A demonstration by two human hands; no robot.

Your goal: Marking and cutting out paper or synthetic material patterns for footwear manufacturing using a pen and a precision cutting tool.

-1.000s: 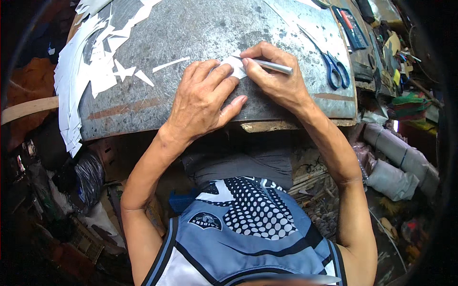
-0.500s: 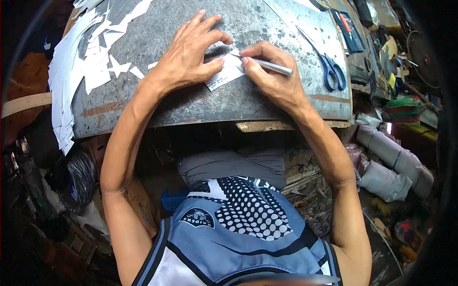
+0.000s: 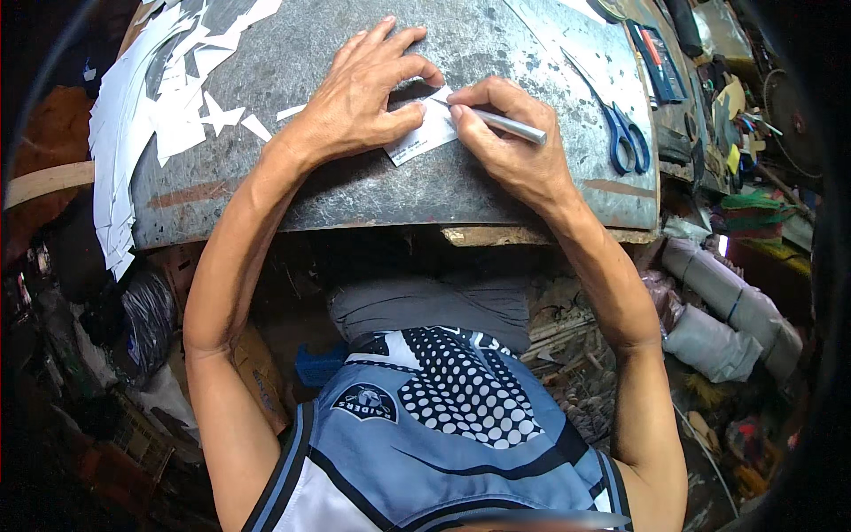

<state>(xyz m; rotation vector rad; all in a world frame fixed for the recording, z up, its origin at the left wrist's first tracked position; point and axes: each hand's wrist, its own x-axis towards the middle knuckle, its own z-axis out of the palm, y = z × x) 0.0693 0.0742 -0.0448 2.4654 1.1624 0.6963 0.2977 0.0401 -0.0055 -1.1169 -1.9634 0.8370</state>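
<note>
Lying at the far left, a heap of white paper offcuts (image 3: 146, 115) is spread over the left end of a worn grey metal worktop (image 3: 496, 186), with a few small scraps scattered just to its right. Further right, the left hand (image 3: 363, 97) is laid palm down on the worktop, its fingers spread, with the thumb and forefinger pressed onto a small white card (image 3: 424, 142) so that the card is pinned flat against the metal; nothing is gripped by this hand. The card is found near the middle of the worktop, between the two hands and partly hidden under both. Just to its right, a slim silver pen-like tool (image 3: 501, 125) is pinched in the right hand (image 3: 514, 146), which is curled around it; the tip is set against the card's far edge, beside the left fingertips. Well to the right, a pair of blue-handled scissors (image 3: 620, 133) is left lying on the worktop. Beyond the right edge, grey rolled sheets (image 3: 736, 310) are seen lower down, among clutter.
</note>
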